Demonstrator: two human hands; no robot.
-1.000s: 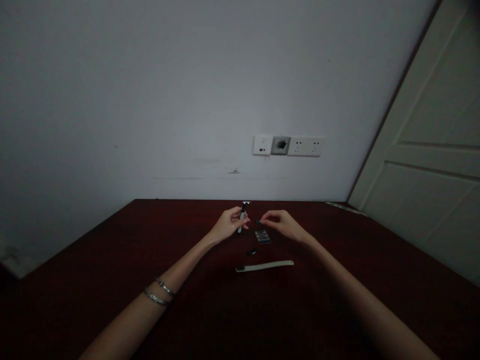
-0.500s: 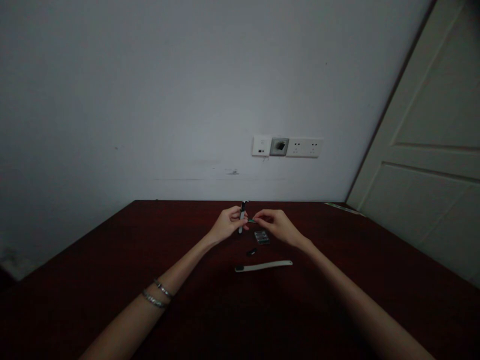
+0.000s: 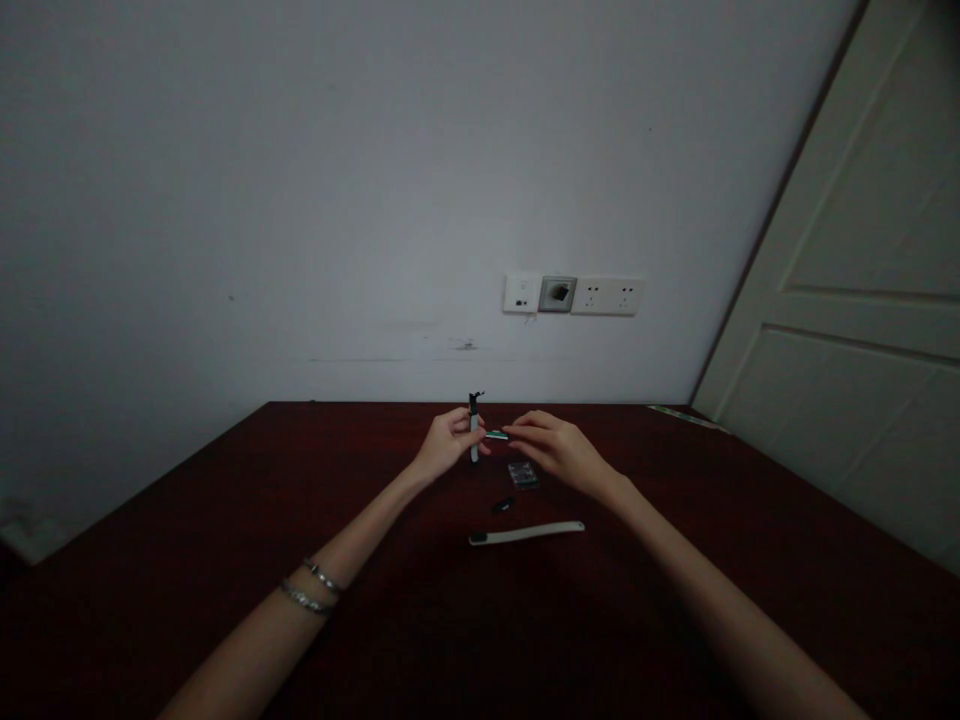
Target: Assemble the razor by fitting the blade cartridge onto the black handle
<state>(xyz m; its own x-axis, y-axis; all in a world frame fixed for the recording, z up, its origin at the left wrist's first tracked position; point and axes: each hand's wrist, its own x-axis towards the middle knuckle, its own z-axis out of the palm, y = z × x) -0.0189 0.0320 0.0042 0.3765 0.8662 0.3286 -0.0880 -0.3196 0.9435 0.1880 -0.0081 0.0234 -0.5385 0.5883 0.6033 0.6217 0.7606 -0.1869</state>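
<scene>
My left hand (image 3: 448,440) is closed around a slim white-and-black piece (image 3: 474,442), held upright above the table. A thin black part juts to the right from its top end. A small green-and-white strip (image 3: 495,435) lies level between my hands, its left end at my left fingertips. My right hand (image 3: 551,442) has its thumb and fingers around the strip's right end, in a loose pinch. Below the right hand a small clear packet (image 3: 523,475) lies on the table. Nearer are a small black piece (image 3: 503,505) and a long white band (image 3: 529,534) with a dark left end.
The dark red table (image 3: 360,640) meets a pale wall (image 3: 375,200) at its back edge. Sockets (image 3: 607,295) are set in the wall. A panelled door (image 3: 862,300) stands at the right, and a thin flat strip (image 3: 688,418) lies by the table's back right corner.
My left hand has shifted slightly left and up with the white-and-black piece. More of the green strip shows between my hands, and my right fingers have loosened and moved a little left.
</scene>
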